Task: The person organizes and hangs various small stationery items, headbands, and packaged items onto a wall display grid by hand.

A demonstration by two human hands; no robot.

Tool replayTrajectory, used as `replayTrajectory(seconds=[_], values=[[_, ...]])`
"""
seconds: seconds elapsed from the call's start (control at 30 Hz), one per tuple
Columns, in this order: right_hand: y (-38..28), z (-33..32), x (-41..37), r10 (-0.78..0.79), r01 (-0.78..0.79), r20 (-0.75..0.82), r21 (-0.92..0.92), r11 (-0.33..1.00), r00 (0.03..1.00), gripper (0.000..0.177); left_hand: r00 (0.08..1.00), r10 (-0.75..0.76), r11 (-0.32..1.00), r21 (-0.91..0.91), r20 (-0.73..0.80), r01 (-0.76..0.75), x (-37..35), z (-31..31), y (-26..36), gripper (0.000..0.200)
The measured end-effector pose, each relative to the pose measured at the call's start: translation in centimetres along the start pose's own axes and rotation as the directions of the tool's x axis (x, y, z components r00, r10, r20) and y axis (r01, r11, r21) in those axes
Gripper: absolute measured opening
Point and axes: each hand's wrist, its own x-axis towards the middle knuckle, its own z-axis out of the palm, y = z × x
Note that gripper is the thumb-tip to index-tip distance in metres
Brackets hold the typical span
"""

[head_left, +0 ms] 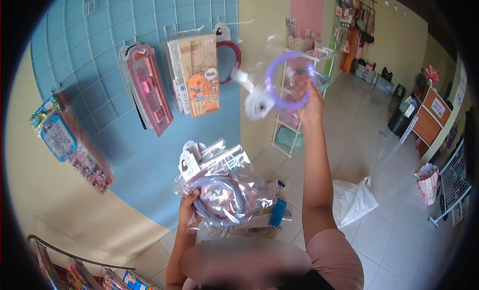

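Observation:
Raised on the right, my right hand (312, 104) grips a purple ring (271, 85) in a clear plastic packet with a white card tag (258, 106), slightly blurred. My left hand (188, 206) holds a bundle of clear ring packets (242, 183) lower down. A grey ring (238, 190) shows at the front of that bundle, and a card tag (188, 164) stands up from its top. On a wall hook, a dark red ring packet (235, 63) hangs to the left of the purple ring.
A white wire grid (107, 20) carries pink stationery packs (147, 85), a tan bear-print pack (203, 75) and a toy pack (62, 138). Behind my right hand stands a white shelf rack (282, 121). A white plastic bag (354, 200) lies on the tiled floor (369, 145).

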Motion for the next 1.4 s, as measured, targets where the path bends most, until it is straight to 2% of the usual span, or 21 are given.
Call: replayTrajectory(seconds=[0.03,0.07,0.17,0.2,0.3,0.4,0.73,0.83,0.93,1.03,1.13,1.23,1.33,1.4], values=[[-0.3,0.5,1.0,-0.066,0.070,-0.050,0.097,0.993,0.997,0.031,1.000,-0.001,1.000,-0.010,-0.006,0.001,-0.1,-0.1,0.1,0.045],[-0.1,1.2,1.9,-0.063,0.108,-0.215,0.204,0.973,0.975,0.030,1.000,-0.007,1.000,-0.020,-0.015,0.007,-0.2,-0.3,0.2,0.045],[1.5,1.0,5.4,-0.076,0.108,-0.281,0.103,0.989,0.957,0.031,0.998,-0.010,1.000,-0.025,-0.061,0.009,-0.5,-1.5,-0.2,0.045],[1.7,3.0,5.5,-0.135,0.179,-0.368,0.088,0.980,0.920,0.032,0.997,-0.006,1.000,-0.030,-0.072,0.004,-0.5,-1.5,-0.3,0.045],[3.0,6.0,6.5,-0.244,0.269,-0.359,0.022,0.963,0.901,0.034,0.996,-0.002,0.999,-0.036,-0.087,-0.001,-0.7,-1.7,-0.4,0.046],[3.9,7.5,7.3,-0.262,0.303,-0.394,0.043,0.952,0.881,0.030,0.995,0.007,1.000,-0.004,-0.103,-0.007,-0.9,-1.7,-0.2,0.047],[6.1,7.5,6.6,-0.255,0.294,-0.466,0.012,0.956,0.847,0.026,0.990,0.021,1.000,-0.010,-0.140,-0.023,-1.3,-3.7,0.2,0.045],[5.8,8.0,6.3,-0.245,0.270,-0.442,-0.006,0.963,0.863,0.023,0.988,0.009,1.000,0.004,-0.156,-0.008,-1.7,-4.3,0.1,0.046],[5.9,8.3,6.5,-0.323,0.334,-0.457,-0.059,0.941,0.829,0.022,0.987,-0.001,1.000,-0.004,-0.160,0.000,-2.0,-4.2,-0.1,0.047],[5.2,8.8,5.8,-0.396,0.399,-0.406,-0.080,0.913,0.824,0.023,0.987,-0.008,1.000,-0.012,-0.161,0.006,-2.1,-4.4,0.0,0.047],[4.6,9.7,5.0,-0.458,0.427,-0.429,-0.173,0.887,0.778,0.030,0.987,-0.010,1.000,-0.005,-0.162,0.010,-2.1,-4.9,-0.1,0.048],[4.3,9.7,4.9,-0.510,0.477,-0.395,-0.187,0.859,0.764,0.037,0.987,-0.005,1.000,-0.019,-0.162,0.002,-2.2,-4.6,-0.2,0.050],[3.9,9.7,5.1,-0.518,0.463,-0.420,-0.233,0.855,0.745,0.037,0.984,0.008,1.000,-0.014,-0.179,-0.011,-2.6,-3.9,0.0,0.051],[3.1,10.1,4.7,-0.576,0.515,-0.402,-0.259,0.817,0.712,0.036,0.982,0.015,1.000,-0.002,-0.186,-0.016,-2.8,-4.3,-0.2,0.052]])
